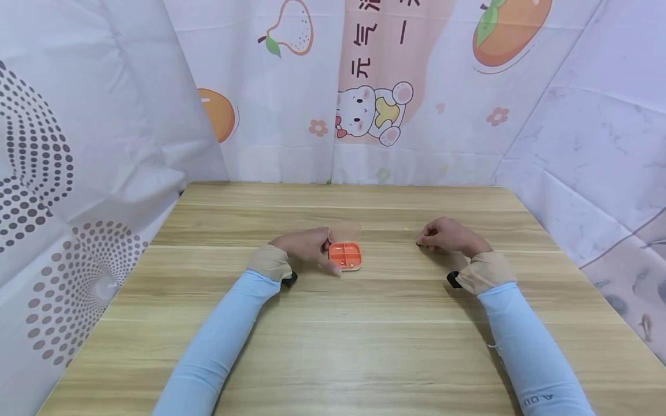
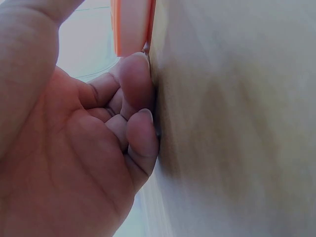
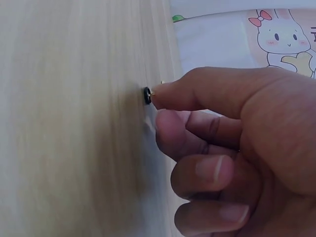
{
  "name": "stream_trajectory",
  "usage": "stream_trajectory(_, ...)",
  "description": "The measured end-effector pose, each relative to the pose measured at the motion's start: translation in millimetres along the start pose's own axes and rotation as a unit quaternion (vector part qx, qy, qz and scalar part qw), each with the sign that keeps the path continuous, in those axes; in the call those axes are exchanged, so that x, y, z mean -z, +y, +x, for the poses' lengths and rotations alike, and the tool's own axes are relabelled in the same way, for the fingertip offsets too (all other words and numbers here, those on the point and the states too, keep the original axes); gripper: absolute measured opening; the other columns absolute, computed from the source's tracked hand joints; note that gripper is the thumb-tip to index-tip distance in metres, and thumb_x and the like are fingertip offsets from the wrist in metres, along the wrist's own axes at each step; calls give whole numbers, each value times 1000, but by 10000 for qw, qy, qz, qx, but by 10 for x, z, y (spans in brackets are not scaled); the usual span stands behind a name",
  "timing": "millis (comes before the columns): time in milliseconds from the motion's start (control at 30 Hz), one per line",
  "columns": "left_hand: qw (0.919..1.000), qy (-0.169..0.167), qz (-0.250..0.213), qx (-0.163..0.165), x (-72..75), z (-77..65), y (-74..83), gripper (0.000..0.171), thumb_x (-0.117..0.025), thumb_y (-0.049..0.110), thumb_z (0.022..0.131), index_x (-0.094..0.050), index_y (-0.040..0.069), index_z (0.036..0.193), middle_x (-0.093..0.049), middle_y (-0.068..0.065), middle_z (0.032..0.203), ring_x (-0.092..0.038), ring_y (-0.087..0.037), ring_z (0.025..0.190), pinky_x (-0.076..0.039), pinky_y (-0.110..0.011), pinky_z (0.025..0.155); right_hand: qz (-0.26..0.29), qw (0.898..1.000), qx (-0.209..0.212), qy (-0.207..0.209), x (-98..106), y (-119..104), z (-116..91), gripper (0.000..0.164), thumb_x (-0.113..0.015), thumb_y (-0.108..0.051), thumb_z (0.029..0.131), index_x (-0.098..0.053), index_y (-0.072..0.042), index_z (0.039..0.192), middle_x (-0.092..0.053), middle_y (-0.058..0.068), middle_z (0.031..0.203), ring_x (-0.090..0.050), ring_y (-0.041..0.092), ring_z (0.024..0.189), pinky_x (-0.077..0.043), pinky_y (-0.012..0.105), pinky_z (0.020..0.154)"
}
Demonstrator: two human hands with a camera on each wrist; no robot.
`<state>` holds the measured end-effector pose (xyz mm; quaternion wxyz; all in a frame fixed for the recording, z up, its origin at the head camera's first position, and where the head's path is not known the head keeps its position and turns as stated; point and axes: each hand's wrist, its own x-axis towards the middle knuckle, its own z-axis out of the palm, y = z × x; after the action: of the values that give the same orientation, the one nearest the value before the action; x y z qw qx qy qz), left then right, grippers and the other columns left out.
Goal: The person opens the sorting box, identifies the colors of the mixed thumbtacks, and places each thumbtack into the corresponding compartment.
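A small orange box [image 1: 346,246] with four-part dividers sits on the table, its clear lid [image 1: 344,231] raised at the back. Two tiny pieces [image 1: 351,264] lie in its front compartments. My left hand [image 1: 309,245] holds the box from its left side, thumb along the front corner and other fingers curled by the lid hinge. In the left wrist view the box's side [image 2: 132,27] shows beyond the curled fingers. Off to the right, my right hand [image 1: 450,236] pinches a small black round stud earring with a gold post [image 3: 147,95] at its fingertips, close over the tabletop.
A tiny gold piece [image 1: 406,229] lies on the wooden table [image 1: 354,335], left of the right hand. Printed curtains [image 1: 291,115] hang behind the table's back edge and along both sides.
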<state>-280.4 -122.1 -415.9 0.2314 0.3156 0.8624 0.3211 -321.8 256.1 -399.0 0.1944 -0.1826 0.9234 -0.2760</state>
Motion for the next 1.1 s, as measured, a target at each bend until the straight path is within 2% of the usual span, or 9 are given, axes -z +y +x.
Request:
stream_trajectory(267, 9997, 103, 170, 139, -2, -5, -11, 64, -83, 52, 61, -49, 14, 99, -55, 3, 81, -42, -8, 73, -37, -23, 63, 200, 9998, -13, 45, -15, -27, 4, 21, -55, -23, 95, -67, -6, 95, -60, 6, 73, -49, 15, 66, -39, 25, 61)
stream_trajectory(433, 9996, 111, 200, 180, -7, -1, -19, 65, -82, 54, 60, -49, 14, 99, -55, 3, 83, -43, -8, 74, -38, -23, 64, 2205, 9754, -21, -90, -41, -47, 17, 28, -48, -23, 99, -56, 4, 98, -48, 1, 67, -35, 9, 50, -29, 27, 46)
stream_trajectory(500, 9996, 109, 191, 169, -7, 0, -20, 64, -82, 54, 60, -49, 14, 98, -54, 4, 81, -42, -7, 73, -38, -22, 63, 3631, 9312, 55, -314, -64, -64, 37, 25, -45, -21, 100, -52, 3, 96, -46, -1, 67, -28, 7, 48, -23, 25, 43)
stream_trajectory(533, 9997, 95, 162, 124, -6, 2, -20, 63, -83, 53, 61, -50, 14, 98, -54, 4, 79, -42, -7, 71, -37, -22, 62, 4425, 8954, 106, -490, -77, -75, 48, 23, -44, -20, 100, -50, 2, 95, -47, -2, 70, -26, 7, 49, -20, 23, 44)
stream_trajectory(700, 10000, -18, -20, -82, -1, 6, -14, 55, -83, 48, 63, -56, 12, 94, -50, 6, 69, -38, -6, 64, -32, -22, 57, 7584, 6293, 223, -1685, -161, -114, 107, 18, -31, -19, 104, -45, -8, 99, -45, 0, 86, -16, 7, 62, -14, 19, 55)
stream_trajectory(767, 10000, -39, -44, -76, 0, 3, -9, 54, -83, 47, 63, -56, 13, 95, -51, 6, 69, -39, -6, 64, -33, -22, 57, 8068, 5538, 241, -2046, -194, -115, 126, 22, -26, -21, 104, -44, -9, 100, -41, 0, 87, -15, 7, 63, -13, 18, 57)
stream_trajectory(833, 10000, -32, -50, -33, 0, -5, -5, 55, -83, 47, 63, -55, 13, 96, -53, 6, 71, -41, -6, 65, -34, -22, 58, 8253, 5161, 274, -2275, -222, -119, 140, 25, -22, -22, 104, -43, -10, 101, -39, -1, 88, -15, 7, 63, -11, 18, 57)
stream_trajectory(933, 10000, -9, -34, 25, -1, -12, 0, 56, -83, 48, 63, -54, 14, 97, -55, 6, 74, -42, -6, 67, -36, -21, 59, 8331, 4976, 274, -2400, -250, -134, 155, 26, -21, -22, 104, -43, -9, 101, -38, 0, 88, -15, 7, 63, -11, 18, 58)
stream_trajectory(1100, 9998, -38, -174, -27, -2, -14, 11, 53, -84, 44, 64, -56, 14, 97, -52, 6, 72, -40, -7, 67, -34, -22, 59, 8204, 5222, 250, -2314, -258, -198, 147, 23, -23, -21, 104, -42, -9, 101, -39, 1, 89, -15, 7, 63, -11, 18, 57)
